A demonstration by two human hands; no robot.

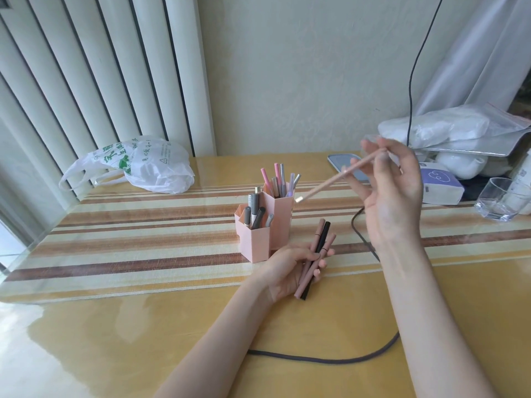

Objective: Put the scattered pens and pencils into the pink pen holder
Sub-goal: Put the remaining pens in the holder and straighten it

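The pink pen holder (pixel 261 239) stands mid-table, with a tall and a short hexagonal compartment, both holding several pens. My left hand (pixel 290 268) rests just right of its base and grips a bundle of pens (pixel 314 258), two dusty-pink and one black. My right hand (pixel 388 191) is raised above the table to the right of the holder. It pinches a thin pink pencil (pixel 339 178) between thumb and fingers. The pencil slants down-left, and its tip hangs close to the tall compartment's rim.
A white plastic bag (pixel 143 165) lies at the back left. A black cable (pixel 344 359) loops across the near table. At the back right sit a phone (pixel 342 162), a tissue pack (pixel 439 182), a glass (pixel 500 199) and plastic-wrapped items (pixel 448 133).
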